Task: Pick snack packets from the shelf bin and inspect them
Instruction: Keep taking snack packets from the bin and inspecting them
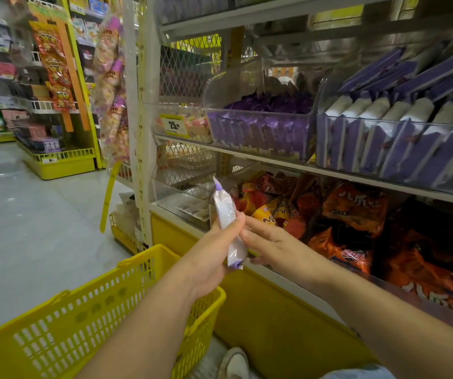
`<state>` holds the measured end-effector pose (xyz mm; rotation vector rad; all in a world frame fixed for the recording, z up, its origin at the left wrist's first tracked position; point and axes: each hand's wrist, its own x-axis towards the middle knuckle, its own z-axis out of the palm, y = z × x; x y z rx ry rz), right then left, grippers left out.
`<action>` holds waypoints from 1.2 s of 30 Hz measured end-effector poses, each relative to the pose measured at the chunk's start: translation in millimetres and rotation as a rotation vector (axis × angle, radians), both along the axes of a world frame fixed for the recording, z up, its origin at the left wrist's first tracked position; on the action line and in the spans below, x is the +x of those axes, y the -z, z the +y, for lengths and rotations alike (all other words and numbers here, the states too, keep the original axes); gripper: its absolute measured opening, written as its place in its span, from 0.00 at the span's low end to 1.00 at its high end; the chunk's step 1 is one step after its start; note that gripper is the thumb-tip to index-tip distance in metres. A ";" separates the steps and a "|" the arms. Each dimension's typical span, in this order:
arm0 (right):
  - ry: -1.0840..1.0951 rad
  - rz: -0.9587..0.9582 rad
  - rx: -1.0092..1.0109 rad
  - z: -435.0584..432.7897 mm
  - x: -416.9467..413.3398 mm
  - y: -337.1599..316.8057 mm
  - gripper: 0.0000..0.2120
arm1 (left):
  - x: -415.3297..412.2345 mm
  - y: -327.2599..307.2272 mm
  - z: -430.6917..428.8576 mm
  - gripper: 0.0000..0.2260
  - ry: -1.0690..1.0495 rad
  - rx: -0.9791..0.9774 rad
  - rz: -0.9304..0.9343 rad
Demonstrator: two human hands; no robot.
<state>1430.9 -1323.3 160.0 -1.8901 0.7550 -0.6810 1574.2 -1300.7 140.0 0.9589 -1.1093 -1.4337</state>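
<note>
Roughly at the centre of the frame, a slim packet [229, 222] stands nearly upright, its top tipped a little to the left. It is white with fine print on its face and has purple crimped ends. The left hand [211, 258] grips its lower half, fingers and thumb curled round it. The right hand [272, 242] lies just beside it with fingers straight and holding nothing; whether the fingertips touch the wrapper cannot be told. Above, in the upper middle, a clear bin [258, 149] holds a heap of purple packets, with a yellow price tag [173, 125] to its left. At upper right, a second clear bin [384, 160] holds rows of purple-and-white packets standing on edge. Below the shelf, at right, a low bin [400, 291] is filled with orange and red snack bags. A yellow plastic basket [83, 324] sits at lower left.
</note>
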 end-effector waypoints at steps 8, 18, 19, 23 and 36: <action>0.308 -0.122 0.015 -19.1 -6.0 0.9 0.26 | 12.8 0.9 -5.2 0.19 -0.060 -0.082 0.186; 0.066 -0.258 0.057 -19.1 -17.8 -17.6 0.14 | 18.2 3.0 -4.2 0.25 0.037 -0.158 0.054; 0.060 -0.246 0.028 -17.4 -18.7 -19.5 0.14 | 18.5 2.9 -4.0 0.25 0.026 -0.169 0.032; 0.070 -0.134 -0.137 -9.6 -21.2 -27.9 0.16 | 19.7 4.1 -4.2 0.26 0.010 -0.198 -0.051; 0.048 -0.227 -0.087 -4.3 -21.6 -41.4 0.15 | 21.7 6.7 -5.3 0.22 0.090 -0.072 0.184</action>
